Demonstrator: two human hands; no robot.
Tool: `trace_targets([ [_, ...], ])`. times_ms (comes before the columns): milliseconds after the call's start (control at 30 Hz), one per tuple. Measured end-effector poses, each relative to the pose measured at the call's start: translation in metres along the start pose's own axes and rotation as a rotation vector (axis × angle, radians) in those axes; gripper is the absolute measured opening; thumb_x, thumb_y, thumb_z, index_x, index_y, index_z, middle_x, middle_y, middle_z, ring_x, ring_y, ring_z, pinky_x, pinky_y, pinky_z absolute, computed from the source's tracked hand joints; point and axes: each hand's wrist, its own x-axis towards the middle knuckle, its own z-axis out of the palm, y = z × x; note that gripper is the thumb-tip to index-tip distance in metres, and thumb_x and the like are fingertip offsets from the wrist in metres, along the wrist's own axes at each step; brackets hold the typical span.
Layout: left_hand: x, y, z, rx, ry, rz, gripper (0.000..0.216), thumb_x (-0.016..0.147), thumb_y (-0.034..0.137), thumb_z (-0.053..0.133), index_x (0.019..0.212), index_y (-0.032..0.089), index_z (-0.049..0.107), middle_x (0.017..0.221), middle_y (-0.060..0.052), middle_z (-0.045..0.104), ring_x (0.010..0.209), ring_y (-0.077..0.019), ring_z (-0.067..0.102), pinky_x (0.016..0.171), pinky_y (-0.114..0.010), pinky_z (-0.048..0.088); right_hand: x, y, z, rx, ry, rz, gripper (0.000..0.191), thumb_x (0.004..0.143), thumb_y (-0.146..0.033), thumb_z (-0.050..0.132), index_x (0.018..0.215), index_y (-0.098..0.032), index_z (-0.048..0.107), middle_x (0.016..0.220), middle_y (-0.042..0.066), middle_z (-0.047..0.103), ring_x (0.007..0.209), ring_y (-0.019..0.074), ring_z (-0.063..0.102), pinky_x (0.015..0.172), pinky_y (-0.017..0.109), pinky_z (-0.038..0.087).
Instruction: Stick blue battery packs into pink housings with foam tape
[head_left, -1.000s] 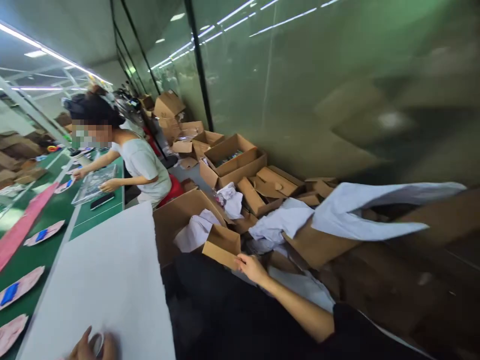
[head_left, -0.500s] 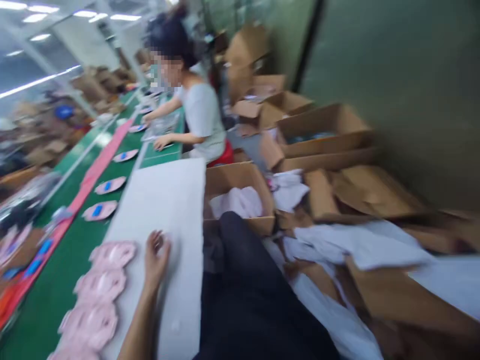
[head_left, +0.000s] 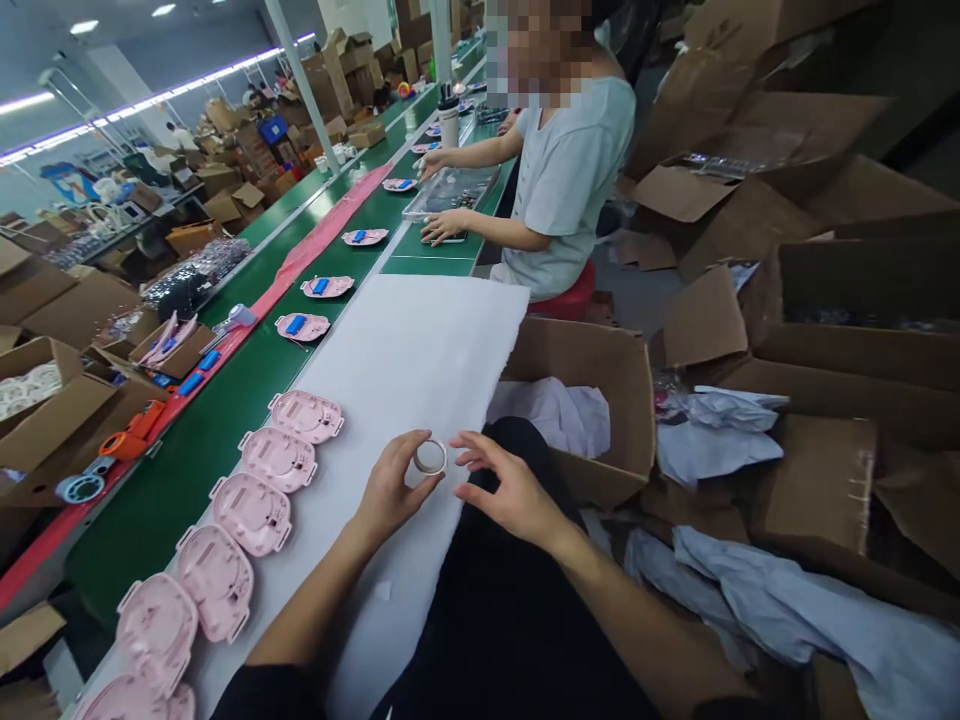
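Observation:
My left hand pinches a small roll of tape, a thin pale ring, between thumb and fingers above the white sheet. Just right of the ring, my right hand has its fingers apart and curved toward it, with nothing visible in them. A row of pink plastic shells, overlapping and with their inner sides up, lies along the sheet's left edge. A small white scrap rests on the sheet below my left hand.
Beyond the shells runs a green belt carrying pink parts with blue blocks and a red strip. A co-worker sits ahead. Open cardboard boxes and white wrapping crowd my right side.
My right hand has come into view beside the left. The left hand has moved and now shows the tape roll clearly. The view has turned right, bringing more shells into sight.

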Motion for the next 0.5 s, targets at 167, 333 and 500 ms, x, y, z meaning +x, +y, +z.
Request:
trace_targets([
  [167, -0.005, 0.0, 0.008, -0.028, -0.039, 0.018, 0.055, 0.099, 0.036, 0.068, 0.148, 0.025, 0.047, 0.135, -0.013, 0.069, 0.124, -0.0258, 0.07, 0.105, -0.044, 0.061, 0.003, 0.005, 0.023, 0.078, 0.078, 0.115, 0.063, 0.088, -0.049, 0.082, 0.143, -0.025, 0.063, 0.134, 0.011, 0.071, 0.103, 0.0248, 0.073, 0.093, 0.043, 0.063],
  [333, -0.017, -0.009, 0.017, -0.106, -0.2, 0.108, 0.065, 0.095, 0.048, 0.072, 0.152, 0.03, 0.045, 0.144, -0.012, 0.064, 0.13, -0.0302, 0.066, 0.105, -0.047, 0.061, -0.02, 0.025, 0.014, 0.07, 0.049, 0.184, 0.042, 0.089, -0.038, 0.077, 0.13, -0.027, 0.073, 0.109, 0.0, 0.079, 0.092, 0.0211, 0.075, 0.085, 0.033, 0.062],
  [500, -0.007, -0.071, 0.021, 0.078, -0.246, 0.002, 0.058, 0.096, 0.054, 0.058, 0.15, 0.035, 0.049, 0.152, -0.007, 0.057, 0.137, -0.0351, 0.059, 0.11, -0.056, 0.057, -0.094, 0.094, -0.07, -0.156, 0.46, 0.411, 0.034, 0.098, -0.038, 0.062, 0.127, -0.025, 0.073, 0.114, 0.003, 0.08, 0.096, 0.022, 0.076, 0.088, 0.034, 0.061],
])
